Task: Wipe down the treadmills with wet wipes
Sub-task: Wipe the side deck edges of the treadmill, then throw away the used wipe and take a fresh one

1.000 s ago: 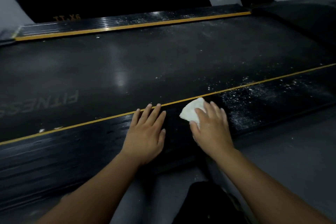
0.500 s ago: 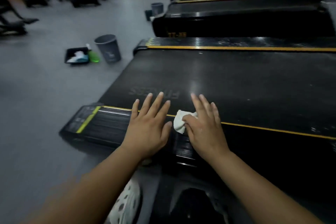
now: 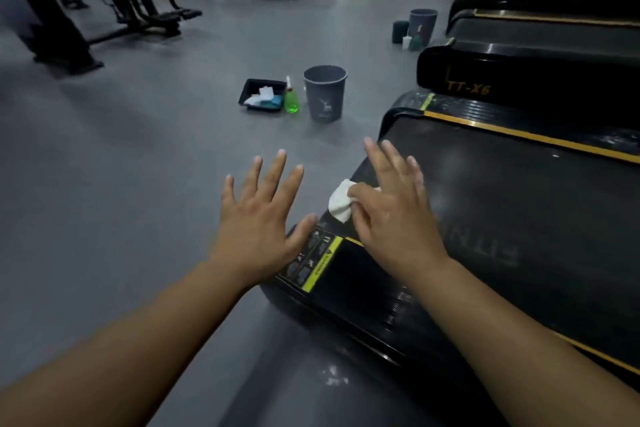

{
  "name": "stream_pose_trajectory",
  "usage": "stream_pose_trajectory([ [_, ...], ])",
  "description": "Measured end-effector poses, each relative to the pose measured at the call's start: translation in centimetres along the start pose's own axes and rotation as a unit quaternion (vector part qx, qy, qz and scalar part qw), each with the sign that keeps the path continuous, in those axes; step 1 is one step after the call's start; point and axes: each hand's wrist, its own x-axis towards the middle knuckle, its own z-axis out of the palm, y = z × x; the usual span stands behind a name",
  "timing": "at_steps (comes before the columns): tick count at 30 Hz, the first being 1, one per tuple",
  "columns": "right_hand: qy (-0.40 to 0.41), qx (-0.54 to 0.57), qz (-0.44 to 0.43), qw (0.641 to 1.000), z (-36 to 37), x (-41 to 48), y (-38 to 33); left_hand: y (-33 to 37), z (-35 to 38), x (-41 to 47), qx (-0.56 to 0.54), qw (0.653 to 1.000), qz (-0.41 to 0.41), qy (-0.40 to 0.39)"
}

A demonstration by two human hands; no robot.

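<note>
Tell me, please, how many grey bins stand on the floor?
2. The near bin stands beside the green bottle and black tray; the far bin stands farther back, beside another treadmill. Others may be hidden.

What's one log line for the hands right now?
right hand: presses wipe on treadmill end | left hand: open, fingers spread

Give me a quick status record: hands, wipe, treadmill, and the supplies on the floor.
left hand: empty, fingers spread, at the end corner of the treadmill; contact unclear
right hand: fingers straight, pressing the wipe onto the treadmill's end corner
wipe: white, crumpled, partly under the right hand
supplies: tray, green spray bottle and grey bin stand together on the floor, beyond the hands
</note>
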Motion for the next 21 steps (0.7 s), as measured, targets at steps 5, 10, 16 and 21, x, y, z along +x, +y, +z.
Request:
stream_pose_trajectory([
  [5,-0.047,-0.009,-0.004,0.999,-2.7,9.6,-5.6,-6.0,-6.9,5.1,-0.038,0.999,-0.015,-0.017],
  [10,-0.075,-0.015,-0.030,0.997,-8.7,22.3,-12.2,-12.0,-19.4,11.1,-0.060,0.998,-0.027,0.002],
  [16,-0.074,-0.001,-0.057,0.996,-15.4,37.2,-20.1,-19.6,-33.7,16.3,-0.053,0.997,-0.043,0.039],
  [21,-0.071,0.001,-0.065,0.995,-19.2,45.0,-22.4,-22.7,-41.8,20.7,-0.030,0.999,-0.030,0.028],
])
